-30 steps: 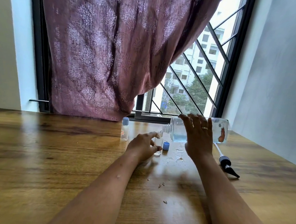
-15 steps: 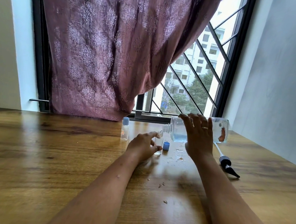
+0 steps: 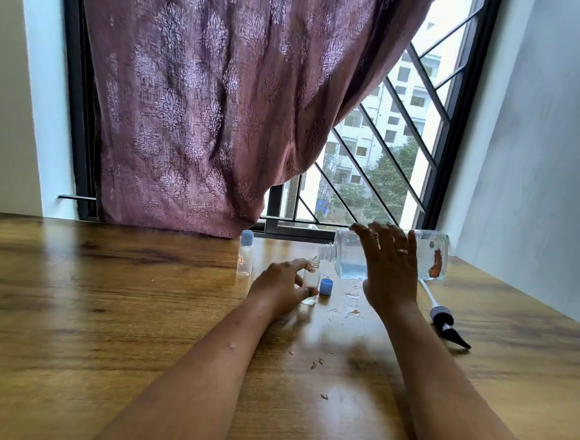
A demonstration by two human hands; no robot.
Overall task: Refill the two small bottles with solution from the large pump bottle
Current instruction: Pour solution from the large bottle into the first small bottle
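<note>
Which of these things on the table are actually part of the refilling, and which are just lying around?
Part of the job:
large bottle, tipped in the right hand
open small bottle, gripped by the left hand
capped small bottle
loose cap
pump

Just lying about:
crumbs
spilled drops
curtain

Both forearms stretched forward; left grip pinches small bottle, right grip curled over large bottle
</note>
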